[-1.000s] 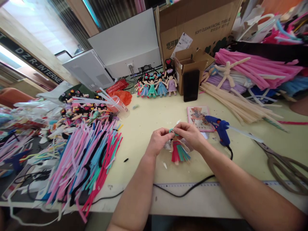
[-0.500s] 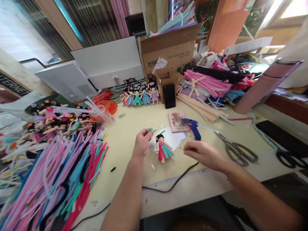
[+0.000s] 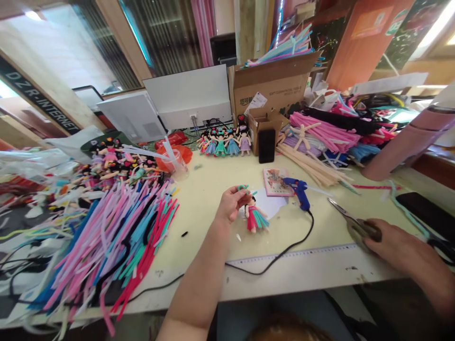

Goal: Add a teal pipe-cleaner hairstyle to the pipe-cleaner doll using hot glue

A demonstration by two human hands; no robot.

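Observation:
My left hand (image 3: pixel 232 203) is closed, pinching a small curled piece of green pipe cleaner (image 3: pixel 243 187) above the table's middle. Just beyond its fingertips lies a pipe-cleaner doll (image 3: pixel 256 215) with black hair and a pink and green skirt, on a white sheet (image 3: pixel 275 204). At the right, my right hand (image 3: pixel 387 239) is wrapped round the handles of the scissors (image 3: pixel 346 215), whose blades point up and left along the table. A blue glue gun (image 3: pixel 300 192) rests partly over a pink picture card (image 3: pixel 275 182), between the doll and the scissors.
Bundles of coloured pipe cleaners (image 3: pixel 117 227) and many dolls (image 3: pixel 113 161) crowd the left side. A row of dolls (image 3: pixel 227 143), a phone (image 3: pixel 266 146) and cardboard boxes (image 3: pixel 277 85) stand behind. A black cord (image 3: pixel 263 272) crosses the ruler (image 3: pixel 320 251); a pink flask (image 3: pixel 401 137) stands right.
My right hand has moved right, from beside the doll to the scissors, and has taken their handles. My left hand still pinches the green piece. The view has shifted left.

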